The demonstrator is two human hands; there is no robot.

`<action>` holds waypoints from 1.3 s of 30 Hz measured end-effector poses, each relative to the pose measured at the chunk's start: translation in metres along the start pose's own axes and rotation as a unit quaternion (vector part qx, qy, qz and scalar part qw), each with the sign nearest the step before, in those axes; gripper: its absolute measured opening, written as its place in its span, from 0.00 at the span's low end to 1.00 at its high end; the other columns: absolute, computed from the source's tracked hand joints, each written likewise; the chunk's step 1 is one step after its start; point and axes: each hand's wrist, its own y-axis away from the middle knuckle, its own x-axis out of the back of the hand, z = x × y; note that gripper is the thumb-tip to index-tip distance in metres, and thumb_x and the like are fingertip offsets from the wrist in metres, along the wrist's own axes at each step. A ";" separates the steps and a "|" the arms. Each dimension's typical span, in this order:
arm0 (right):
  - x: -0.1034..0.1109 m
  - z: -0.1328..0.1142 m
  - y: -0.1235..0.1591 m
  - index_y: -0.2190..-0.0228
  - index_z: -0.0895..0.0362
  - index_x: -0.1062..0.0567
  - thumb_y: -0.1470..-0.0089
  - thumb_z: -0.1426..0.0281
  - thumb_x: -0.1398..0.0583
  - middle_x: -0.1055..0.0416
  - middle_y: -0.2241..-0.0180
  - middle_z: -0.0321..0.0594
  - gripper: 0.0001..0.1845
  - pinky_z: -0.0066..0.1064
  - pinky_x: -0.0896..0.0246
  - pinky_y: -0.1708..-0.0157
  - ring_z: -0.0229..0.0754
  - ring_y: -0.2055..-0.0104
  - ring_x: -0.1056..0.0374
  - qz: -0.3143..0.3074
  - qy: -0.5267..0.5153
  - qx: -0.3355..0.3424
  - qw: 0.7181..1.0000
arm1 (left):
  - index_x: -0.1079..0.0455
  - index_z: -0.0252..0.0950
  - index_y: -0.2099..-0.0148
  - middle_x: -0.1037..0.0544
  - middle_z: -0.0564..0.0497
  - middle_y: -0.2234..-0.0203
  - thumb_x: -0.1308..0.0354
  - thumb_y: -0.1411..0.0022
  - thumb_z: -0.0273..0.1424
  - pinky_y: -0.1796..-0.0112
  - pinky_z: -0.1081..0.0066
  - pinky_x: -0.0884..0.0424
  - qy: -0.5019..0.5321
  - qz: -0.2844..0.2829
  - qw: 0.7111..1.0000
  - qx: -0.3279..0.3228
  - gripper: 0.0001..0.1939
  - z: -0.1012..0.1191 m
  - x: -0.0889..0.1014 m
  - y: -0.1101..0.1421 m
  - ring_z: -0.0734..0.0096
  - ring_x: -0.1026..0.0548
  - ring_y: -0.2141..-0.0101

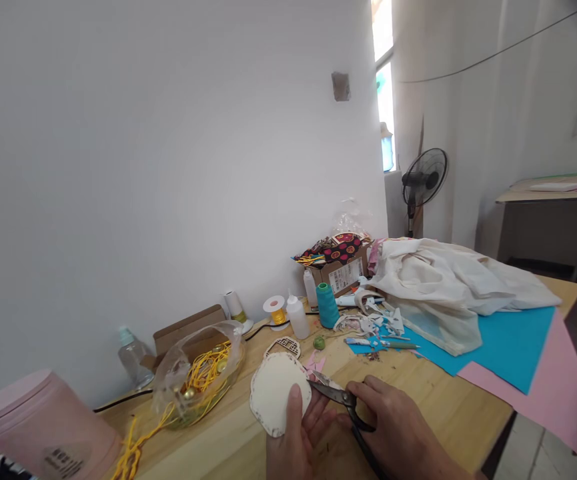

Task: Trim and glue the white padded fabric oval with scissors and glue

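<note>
My left hand (295, 433) grips a cream-white, scallop-edged panel (274, 395), with the thumb across its face and the fingers behind it. Dark specks run along the panel's rim. In my right hand (393, 420) is a pair of black-handled scissors (341, 395), fingers closed around the handles. The scissor blades point left and reach the panel's right edge, close to my left fingers. Whether the blades touch the panel I cannot tell. Just behind the panel lies a wooden lattice cutout (283, 347), and a pink scrap (316, 360) shows near the blades.
A teal thread cone (327, 307), a white squeeze bottle (298, 317) and a yellow spool (277, 311) stand along the wall. Yellow cords fill a plastic bag (203, 373) at left, beside a pink bin (43, 427). White cloth (433, 287) covers blue sheets (513, 347) at right.
</note>
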 end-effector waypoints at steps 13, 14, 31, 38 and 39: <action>0.000 0.000 0.000 0.69 0.53 0.28 0.54 0.68 0.43 0.30 0.72 0.39 0.07 0.28 0.42 0.70 0.42 0.69 0.33 0.022 -0.028 0.002 0.999 | 0.38 0.27 0.52 0.22 0.38 0.65 0.49 0.43 0.26 0.56 0.59 0.33 0.017 -0.005 0.999 0.050 0.15 -0.003 0.002 0.000 0.57 0.27 0.60; 0.000 0.001 0.000 0.69 0.53 0.28 0.54 0.68 0.43 0.30 0.72 0.39 0.07 0.28 0.41 0.70 0.42 0.69 0.33 0.024 -0.028 0.003 0.999 | 0.38 0.27 0.53 0.22 0.38 0.65 0.50 0.43 0.26 0.56 0.59 0.33 0.015 -0.007 0.999 0.051 0.15 -0.002 0.002 0.000 0.57 0.27 0.60; 0.004 0.001 0.001 0.67 0.53 0.29 0.54 0.64 0.43 0.29 0.69 0.38 0.10 0.29 0.42 0.70 0.42 0.67 0.32 0.036 0.000 0.007 0.999 | 0.32 0.31 0.58 0.23 0.41 0.63 0.48 0.43 0.29 0.62 0.67 0.30 -0.022 -0.069 0.996 0.057 0.11 0.004 0.001 0.001 0.61 0.27 0.59; 0.008 -0.001 0.002 0.67 0.51 0.30 0.56 0.64 0.42 0.30 0.70 0.35 0.11 0.28 0.44 0.71 0.41 0.69 0.33 0.027 -0.002 0.012 1.000 | 0.32 0.32 0.58 0.24 0.42 0.60 0.50 0.42 0.36 0.60 0.66 0.31 -0.027 -0.054 0.997 0.041 0.15 0.007 0.000 0.002 0.61 0.28 0.58; 0.008 -0.002 0.002 0.67 0.51 0.30 0.57 0.63 0.41 0.30 0.70 0.34 0.11 0.28 0.45 0.72 0.41 0.69 0.34 0.022 0.002 0.016 1.000 | 0.32 0.32 0.57 0.24 0.42 0.61 0.50 0.42 0.35 0.60 0.66 0.31 -0.024 -0.052 0.998 0.035 0.15 0.006 0.000 0.001 0.62 0.28 0.58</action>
